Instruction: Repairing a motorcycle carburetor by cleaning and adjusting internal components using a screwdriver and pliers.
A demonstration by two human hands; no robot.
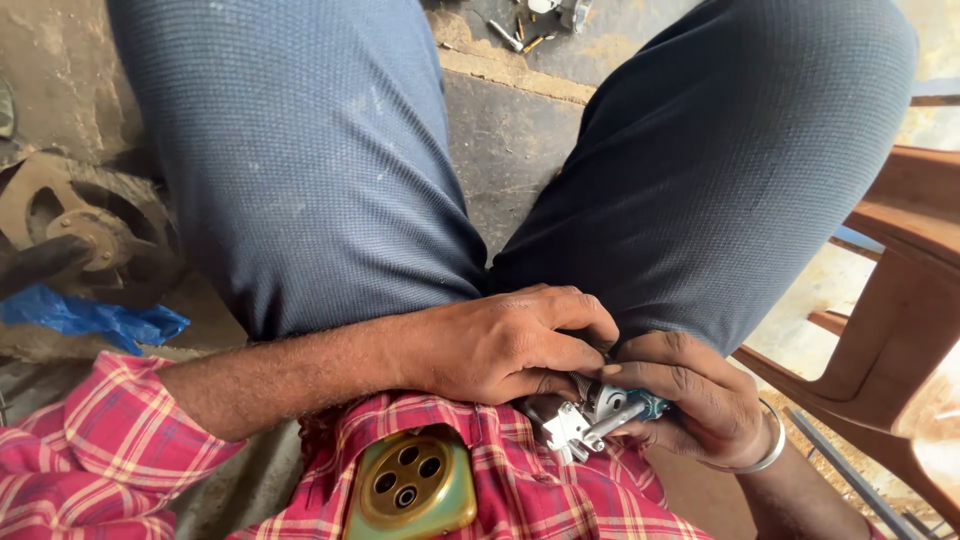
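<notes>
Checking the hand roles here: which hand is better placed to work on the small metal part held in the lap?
Probably the left hand: it lies on top, fingers curled over the metal part. The right hand cradles it from below, so it seems tied up supporting it.

Shiny metal part, woven trousers.

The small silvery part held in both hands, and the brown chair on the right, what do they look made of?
The small silvery part between the left hand and right hand looks like bare metal: bright, hard-edged glints, with a small blue piece attached. The brown chair looks like moulded plastic: smooth, even colour with a soft sheen.
</notes>
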